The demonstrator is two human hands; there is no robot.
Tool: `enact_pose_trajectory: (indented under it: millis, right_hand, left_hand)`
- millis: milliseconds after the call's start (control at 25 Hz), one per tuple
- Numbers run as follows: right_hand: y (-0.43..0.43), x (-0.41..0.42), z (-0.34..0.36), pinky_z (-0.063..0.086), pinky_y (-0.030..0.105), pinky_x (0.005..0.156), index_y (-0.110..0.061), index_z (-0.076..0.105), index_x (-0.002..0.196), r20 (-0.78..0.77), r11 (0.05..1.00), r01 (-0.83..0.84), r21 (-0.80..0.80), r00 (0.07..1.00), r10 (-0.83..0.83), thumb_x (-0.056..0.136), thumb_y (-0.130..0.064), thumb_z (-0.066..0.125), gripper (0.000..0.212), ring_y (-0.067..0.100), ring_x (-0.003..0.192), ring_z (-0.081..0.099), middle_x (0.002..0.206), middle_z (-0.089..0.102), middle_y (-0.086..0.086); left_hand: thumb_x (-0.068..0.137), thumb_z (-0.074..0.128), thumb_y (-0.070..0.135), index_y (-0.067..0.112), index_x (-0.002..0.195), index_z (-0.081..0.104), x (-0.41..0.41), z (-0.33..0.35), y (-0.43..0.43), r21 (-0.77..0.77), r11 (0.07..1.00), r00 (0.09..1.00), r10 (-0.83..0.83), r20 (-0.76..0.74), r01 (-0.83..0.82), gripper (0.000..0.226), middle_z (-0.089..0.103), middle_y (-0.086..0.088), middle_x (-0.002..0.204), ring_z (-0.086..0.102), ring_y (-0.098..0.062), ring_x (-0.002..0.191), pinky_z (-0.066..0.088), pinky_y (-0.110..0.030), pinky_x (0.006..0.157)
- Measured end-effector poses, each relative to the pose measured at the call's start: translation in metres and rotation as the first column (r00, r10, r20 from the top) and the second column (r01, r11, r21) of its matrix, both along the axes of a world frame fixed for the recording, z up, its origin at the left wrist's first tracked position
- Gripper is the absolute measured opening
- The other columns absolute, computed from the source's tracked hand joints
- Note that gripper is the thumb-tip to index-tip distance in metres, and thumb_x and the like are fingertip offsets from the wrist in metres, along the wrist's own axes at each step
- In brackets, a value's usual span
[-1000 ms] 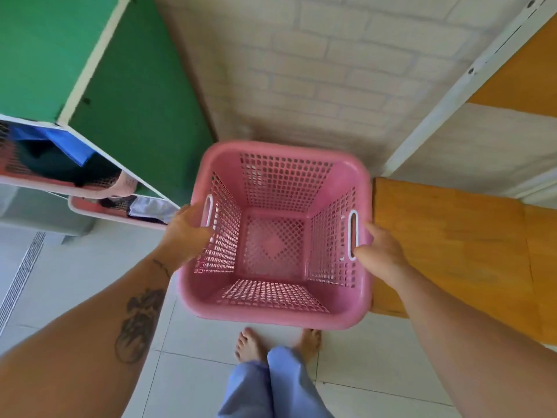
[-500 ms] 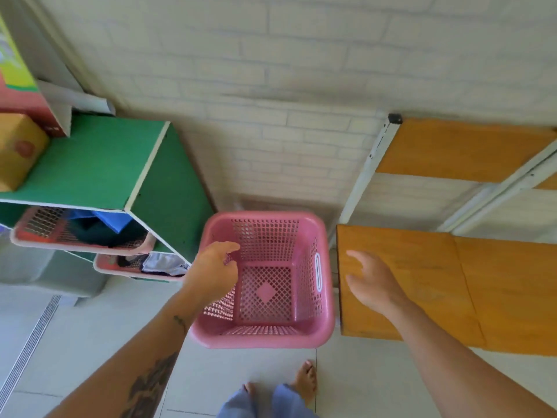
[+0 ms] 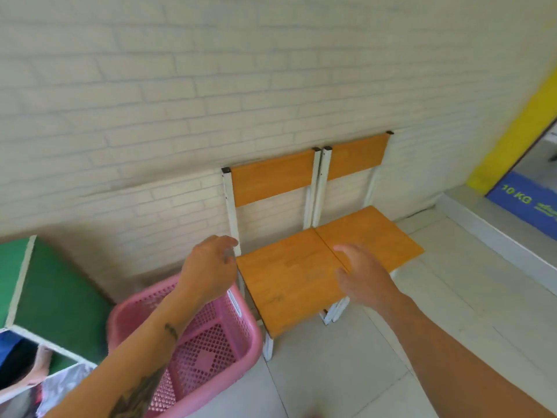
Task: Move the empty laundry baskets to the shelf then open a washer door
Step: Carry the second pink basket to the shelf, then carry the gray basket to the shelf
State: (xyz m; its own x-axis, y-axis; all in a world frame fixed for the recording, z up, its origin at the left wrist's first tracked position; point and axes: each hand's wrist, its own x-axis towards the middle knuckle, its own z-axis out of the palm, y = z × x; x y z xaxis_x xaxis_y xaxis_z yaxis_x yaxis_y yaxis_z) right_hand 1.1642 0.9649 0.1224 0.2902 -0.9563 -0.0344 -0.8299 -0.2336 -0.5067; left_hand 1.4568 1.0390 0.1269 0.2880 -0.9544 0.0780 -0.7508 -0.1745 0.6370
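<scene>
Behind the pink laundry basket (image 3: 208, 357) rises a pale brick wall (image 3: 211, 86), and beneath the basket spreads a light tiled floor (image 3: 346, 372), on which it stands empty. Just left of the basket sits a green shelf unit (image 3: 60, 297), its lower compartments stuffed with clothes (image 3: 18, 357). Just right of the basket stand two orange chairs side by side against the wall, the nearer chair (image 3: 289, 282) with its white front leg close to the basket's rim and the farther chair (image 3: 370, 236) touching it. Well to the right of the basket, a blurred yellow band (image 3: 518, 128) runs above a blue panel (image 3: 524, 200) reading "10 KG". Above the basket's far rim hovers the left hand (image 3: 208, 267), fingers loosely curled and holding nothing. Right of the basket, the right hand (image 3: 361, 273) hangs over the nearer chair's seat, fingers relaxed and spread, grasping nothing.
</scene>
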Motion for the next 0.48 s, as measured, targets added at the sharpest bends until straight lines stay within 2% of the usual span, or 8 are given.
enact_pose_trajectory:
  millis: [200,320,400,480]
  right_hand:
    - [0.009,-0.133,0.021,0.043,0.038,0.097,-0.025,0.048,0.136,0.026,0.964,0.252,-0.08,0.968,-0.251,0.086,-0.023,0.052,0.05,0.022,0.126,0.045,0.141,0.044,-0.002]
    - [0.003,-0.229,0.031,0.045,0.041,0.097,-0.026,0.049,0.132,0.044,0.922,0.367,-0.123,0.93,-0.364,0.084,-0.025,0.052,0.048,0.021,0.12,0.048,0.138,0.045,-0.004]
    - [-0.001,-0.298,0.034,0.045,0.038,0.095,-0.027,0.049,0.131,0.04,0.89,0.431,-0.147,0.902,-0.43,0.083,-0.027,0.052,0.048,0.02,0.118,0.048,0.137,0.044,-0.006]
    - [-0.003,-0.375,0.039,0.043,0.036,0.094,-0.029,0.049,0.131,0.017,0.852,0.502,-0.152,0.863,-0.505,0.082,-0.029,0.052,0.049,0.021,0.119,0.046,0.138,0.043,-0.007]
  left_hand:
    - [0.087,0.049,0.017,0.028,0.121,0.061,-0.123,0.018,-0.051,0.009,0.974,0.974,-0.228,0.012,0.228,0.038,0.062,0.005,0.121,0.059,-0.016,0.109,0.045,-0.028,0.088]
    - [0.088,0.048,0.02,0.032,0.119,0.061,-0.223,0.027,-0.095,0.008,0.942,0.942,-0.336,0.01,0.336,0.035,0.061,0.007,0.12,0.061,-0.011,0.097,0.053,-0.031,0.08]
    - [0.091,0.048,0.021,0.031,0.123,0.059,-0.297,0.03,-0.122,0.027,0.921,0.921,-0.39,0.016,0.39,0.035,0.059,0.005,0.126,0.058,-0.003,0.088,0.051,-0.027,0.075]
    - [0.092,0.048,0.019,0.027,0.128,0.057,-0.383,0.031,-0.15,0.051,0.883,0.882,-0.469,0.049,0.467,0.037,0.058,0.002,0.13,0.057,-0.007,0.087,0.051,-0.03,0.08]
